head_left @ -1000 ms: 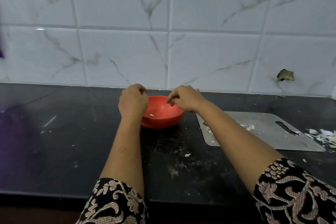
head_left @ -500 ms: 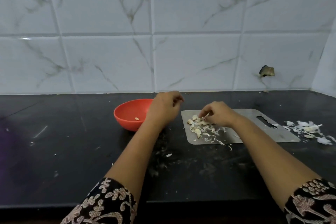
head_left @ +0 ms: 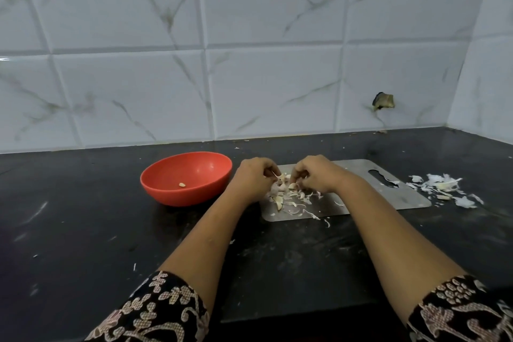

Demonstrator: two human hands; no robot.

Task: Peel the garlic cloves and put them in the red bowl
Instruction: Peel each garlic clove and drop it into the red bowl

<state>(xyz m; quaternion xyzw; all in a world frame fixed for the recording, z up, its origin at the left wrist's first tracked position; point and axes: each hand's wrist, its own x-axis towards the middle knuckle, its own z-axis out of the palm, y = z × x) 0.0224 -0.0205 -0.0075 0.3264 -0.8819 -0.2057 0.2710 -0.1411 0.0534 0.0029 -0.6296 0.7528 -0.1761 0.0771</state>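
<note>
A red bowl (head_left: pixel 186 178) stands on the black counter with one peeled clove (head_left: pixel 182 184) inside. To its right lies a steel cutting board (head_left: pixel 388 194) carrying a heap of garlic cloves and skins (head_left: pixel 286 194). My left hand (head_left: pixel 254 178) and my right hand (head_left: pixel 316 173) meet over the heap, fingers curled down among the garlic. Pale pieces show between the fingertips of both hands; what exactly each pinches is hard to tell.
A pile of loose white garlic skins (head_left: pixel 444 189) lies on the counter right of the board. Small scraps dot the black counter (head_left: pixel 83 230). A tiled wall runs behind, with a corner wall at the far right.
Both hands left the red bowl and moved right to the heap on the cutting board; the left hand joined the right there. The view also swung right.
</note>
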